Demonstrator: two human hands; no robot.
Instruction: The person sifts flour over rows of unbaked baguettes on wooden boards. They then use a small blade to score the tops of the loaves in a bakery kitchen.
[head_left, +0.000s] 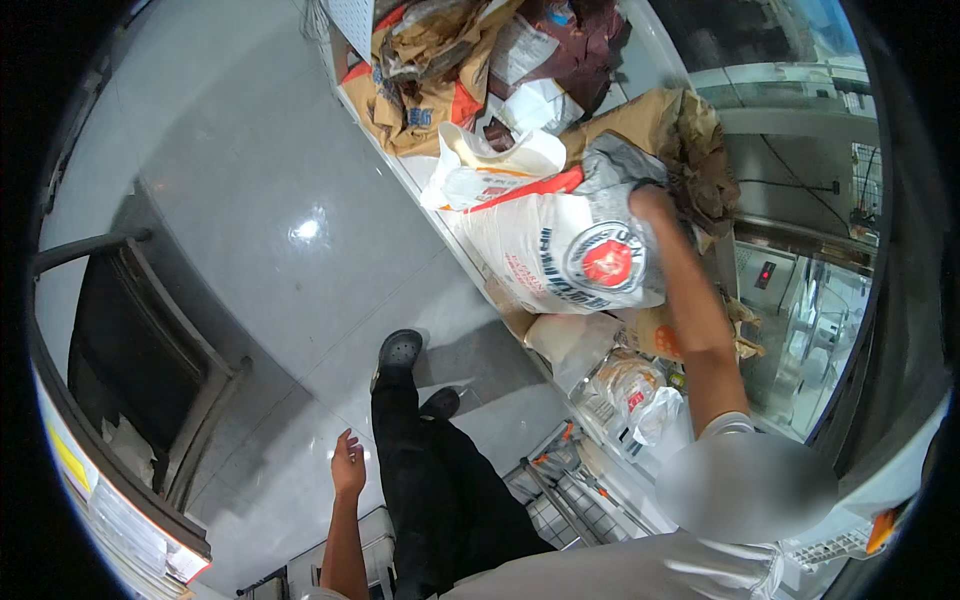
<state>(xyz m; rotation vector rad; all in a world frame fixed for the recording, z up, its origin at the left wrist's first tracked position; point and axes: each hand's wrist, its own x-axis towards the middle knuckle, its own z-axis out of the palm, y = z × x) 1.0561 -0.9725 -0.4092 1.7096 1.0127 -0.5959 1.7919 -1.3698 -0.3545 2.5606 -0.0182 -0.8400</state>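
Observation:
A large white printed sack (517, 247) with a red-and-blue round emblem leans on a long pale shelf or counter. At its upper right corner my right hand (651, 202) closes on the bunched plastic; the fingertips are hidden and slightly blurred. Crumpled grey plastic (619, 161) rises beside that hand. Just beyond the sack stands an opened white paper bag (480, 176) with its rim spread. To the right, a creased brown paper sack (675, 142) lies against the hand's far side. My left hand (349, 465) hangs over the floor, holding nothing, fingers loosely bent.
Brown and red paper sacks (420, 112) and a maroon bag (577, 52) crowd the far end. Nearer me are plastic-wrapped goods (626, 386). Glass panels (810, 322) border the right side. A dark-framed cart or stand (142, 360) is on the left, above grey floor tiles (277, 187).

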